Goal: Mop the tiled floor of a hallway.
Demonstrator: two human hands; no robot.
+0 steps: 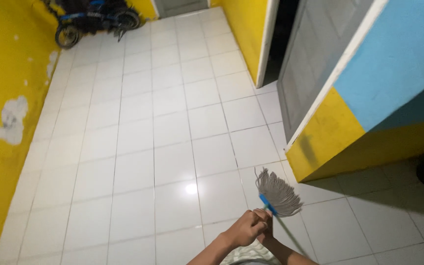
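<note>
A mop with a grey string head [277,192] and a blue clamp [267,202] rests on the white tiled floor [138,147] near a wall corner. Both my hands close together around its handle at the bottom of the view. My left hand [246,228] lies on top, fingers curled. My right hand [267,230] is mostly hidden beneath and behind it. The thin handle [290,235] runs down to the right from the clamp.
Yellow walls flank the tiled corridor, with peeled paint patches [10,120] on the left. A blue bicycle [91,19] stands at the far end. A grey door [315,54] and a yellow and blue wall corner [330,132] jut in on the right.
</note>
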